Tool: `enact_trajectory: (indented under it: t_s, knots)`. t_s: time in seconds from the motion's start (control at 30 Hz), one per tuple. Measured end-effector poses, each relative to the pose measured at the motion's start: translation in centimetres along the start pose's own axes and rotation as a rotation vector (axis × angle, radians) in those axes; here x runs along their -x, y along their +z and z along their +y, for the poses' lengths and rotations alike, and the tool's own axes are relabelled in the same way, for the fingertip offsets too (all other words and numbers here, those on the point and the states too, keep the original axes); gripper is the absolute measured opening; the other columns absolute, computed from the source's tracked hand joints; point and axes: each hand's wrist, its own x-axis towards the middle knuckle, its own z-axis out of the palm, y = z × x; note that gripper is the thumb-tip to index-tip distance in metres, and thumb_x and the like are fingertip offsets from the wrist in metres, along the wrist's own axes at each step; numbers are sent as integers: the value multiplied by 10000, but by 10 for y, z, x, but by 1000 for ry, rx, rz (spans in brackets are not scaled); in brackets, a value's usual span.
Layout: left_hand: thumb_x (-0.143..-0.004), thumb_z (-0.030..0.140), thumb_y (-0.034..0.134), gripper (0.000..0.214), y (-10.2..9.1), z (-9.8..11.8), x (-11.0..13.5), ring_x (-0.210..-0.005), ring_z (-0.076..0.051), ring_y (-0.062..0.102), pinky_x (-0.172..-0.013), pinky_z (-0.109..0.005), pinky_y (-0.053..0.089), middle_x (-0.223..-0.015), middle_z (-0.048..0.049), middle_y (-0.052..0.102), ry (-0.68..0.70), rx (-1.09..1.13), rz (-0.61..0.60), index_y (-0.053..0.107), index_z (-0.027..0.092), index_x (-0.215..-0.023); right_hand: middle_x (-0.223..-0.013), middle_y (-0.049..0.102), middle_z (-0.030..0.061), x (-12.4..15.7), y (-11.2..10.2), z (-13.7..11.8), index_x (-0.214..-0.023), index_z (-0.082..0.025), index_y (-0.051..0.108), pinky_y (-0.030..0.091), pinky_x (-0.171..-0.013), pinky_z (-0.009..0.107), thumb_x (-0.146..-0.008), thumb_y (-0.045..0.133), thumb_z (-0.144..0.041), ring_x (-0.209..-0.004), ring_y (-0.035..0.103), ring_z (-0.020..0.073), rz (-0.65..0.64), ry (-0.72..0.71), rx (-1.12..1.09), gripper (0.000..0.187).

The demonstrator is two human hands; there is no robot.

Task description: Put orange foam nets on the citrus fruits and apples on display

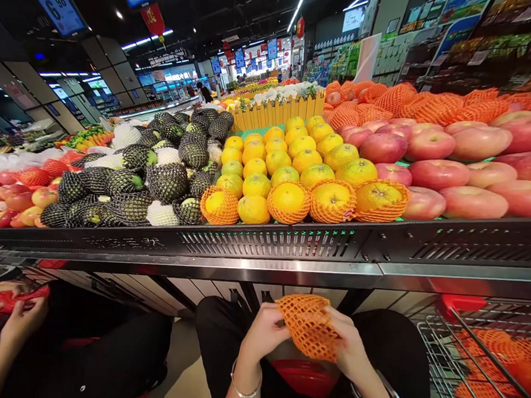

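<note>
Two bare hands hold an orange foam net (311,328) at about 5 o'clock, above the wearer's dark-clothed lap. Its mesh is stretched between them, its longest line seeming to slant from 10 o'clock down to 4. The left hand (263,333), at the net's 9 o'clock side, pinches its edge between thumb and fingers; the right hand (352,343) grips the 3 o'clock side. The net covers some fingertips, and which end is its mouth, or whether anything sits inside, is hard to make out. Just above the dial's centre, yellow-orange citrus fruit (277,161) stand in rows, several front ones in orange nets. Black-netted fruit (167,182) lies towards 9 o'clock, pink-red apples (435,174) towards 2. At 4 o'clock a shopping cart (460,307) is cut off, its orange contents blurred behind wires. At 8 o'clock another person's hands (23,321) hold something red, its shape unclear.
</note>
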Motion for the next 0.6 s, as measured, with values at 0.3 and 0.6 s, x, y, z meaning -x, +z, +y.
enact_trajectory:
  t_s: [0.3,0.6]
  knots:
    - [-809,448,658,278,11,-3,6,-760,-207,641,-712,-315,521,-796,-85,699,0,134,155,732,180,-834,-930,727,112,-7,9,6,-944,-185,734,565,-821,402,-691,776,-434,-859,676,280,-35,386,-200,357]
    - [-941,494,391,505,-13,3,7,-857,-237,653,-870,-366,501,-789,-93,725,43,189,-170,743,192,-740,-1012,719,119,-10,-4,7,-1051,-202,694,565,-859,337,-781,680,-523,-949,690,251,126,350,-226,420]
